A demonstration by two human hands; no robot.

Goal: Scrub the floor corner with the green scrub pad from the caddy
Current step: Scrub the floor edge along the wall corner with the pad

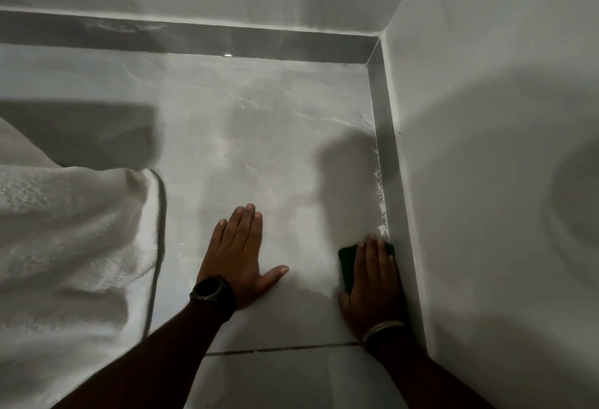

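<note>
Two bare forearms reach in from the near edge of the view, and at the end of the right one the right hand (372, 282) lies flat, fingers extended, pressing the green scrub pad (347, 262) onto the floor tile (259, 149). It pins the pad under the palm and fingers instead of curling round it; only the pad's left part and a sliver beyond the fingertips show. Just to the right of that hand runs the dark skirting strip (384, 136), with the hand's outer edge touching or nearly touching it.

The scrubbing step looks under way, though along the side edge and not yet at the floor corner (369, 63), which lies well ahead of the fingertips. White flecks or a wet sheen (379, 181) line the joint between tile and skirting ahead of the pad. The next move probably calls for pushing the pad forward along that joint, keeping pressure down and its edge tight to the skirting.

Left of the right hand, the left hand (241, 253) rests open and flat on the tile, holding nothing, apparently bracing the body; a dark watch (209, 290) sits on its wrist. Between the two hands the tile is bare, and ahead of both it stays clear up to the far skirting. Further left of the left hand a pale towel or mat (71, 230) lies bunched on the floor, limiting room on that side. Behind the wrists a grout line (282, 348) crosses the floor.
</note>
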